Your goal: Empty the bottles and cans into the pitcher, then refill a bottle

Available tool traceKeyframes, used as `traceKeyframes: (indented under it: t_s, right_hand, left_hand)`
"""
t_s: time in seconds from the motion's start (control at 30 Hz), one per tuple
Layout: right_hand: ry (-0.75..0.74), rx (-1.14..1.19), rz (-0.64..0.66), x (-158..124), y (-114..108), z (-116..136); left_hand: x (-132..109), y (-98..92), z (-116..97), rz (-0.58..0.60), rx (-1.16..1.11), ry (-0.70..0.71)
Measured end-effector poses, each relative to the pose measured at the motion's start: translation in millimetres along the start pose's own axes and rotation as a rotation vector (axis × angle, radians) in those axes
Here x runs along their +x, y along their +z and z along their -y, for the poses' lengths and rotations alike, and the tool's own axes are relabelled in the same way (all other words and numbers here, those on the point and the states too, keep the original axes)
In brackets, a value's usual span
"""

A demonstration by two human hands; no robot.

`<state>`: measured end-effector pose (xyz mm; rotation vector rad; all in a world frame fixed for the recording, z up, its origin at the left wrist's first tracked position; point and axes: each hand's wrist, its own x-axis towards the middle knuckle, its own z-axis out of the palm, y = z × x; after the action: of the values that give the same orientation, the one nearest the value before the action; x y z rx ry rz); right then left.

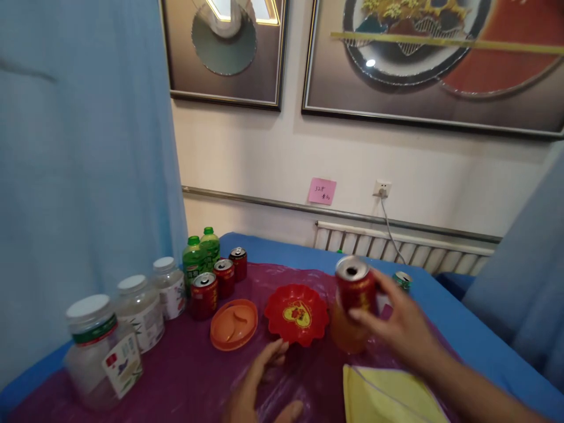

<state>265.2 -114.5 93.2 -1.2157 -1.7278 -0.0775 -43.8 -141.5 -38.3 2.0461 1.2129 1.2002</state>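
My right hand [394,323] grips an opened red drink can [358,291] by its side, thumb in front and fingers behind. The can is upright and overlaps an orange container [343,332] standing behind or below it; whether the two touch I cannot tell. At the bottom middle, my left hand [259,385] holds nothing, with its thumb and fingers apart. Just beyond its fingertips lies a red scalloped plate [319,320] with a yellow heart-shaped print. To the plate's left rests a round orange lid-like piece [233,326]. A folded yellow cloth-like item [388,396] lies below the right hand.
Three clear jars with white lids [90,358] line the left side. Beside them stand three red cans [204,296] and two green bottles [192,258]. A green can [402,281] is at the right. Purple sheeting [189,376] covers part of the blue tabletop [480,335].
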Motion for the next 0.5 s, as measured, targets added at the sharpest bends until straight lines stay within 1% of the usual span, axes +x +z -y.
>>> traceKeyframes:
  t_s: [0.07, 0.1, 0.17, 0.23, 0.3, 0.37, 0.43, 0.5]
  right_hand:
    - [0.011, 0.147, 0.085, -35, 32, 26]
    - [0.013, 0.201, 0.131, -51, 49, 35]
    - [-0.001, 0.270, 0.259, -77, 82, 46]
    - [0.005, 0.297, 0.272, -97, 110, 50]
    - [0.062, 0.268, 0.232, -112, 128, 52]
    - [0.104, 0.228, 0.252, -125, 134, 53]
    - [0.116, 0.228, 0.294, -137, 129, 50]
    - [0.115, 0.260, 0.304, -148, 115, 44]
  left_hand:
    - [2, 10.1, -8, 0.015, -0.153, -0.030]
    - [1, 14.0, -12, 0.012, -0.190, -0.049]
    - [0, 17.2, -23, -0.013, -0.186, -0.111]
    - [0, 11.9, -33, -0.051, -0.118, -0.170]
    - [5, -3.3, -39, -0.104, -0.025, -0.202]
    - [16, -28.3, -37, -0.185, 0.092, -0.251]
    - [32, -59.7, -28, -0.279, 0.234, -0.362]
    - [50, -90.8, -13, -0.344, 0.379, -0.451]
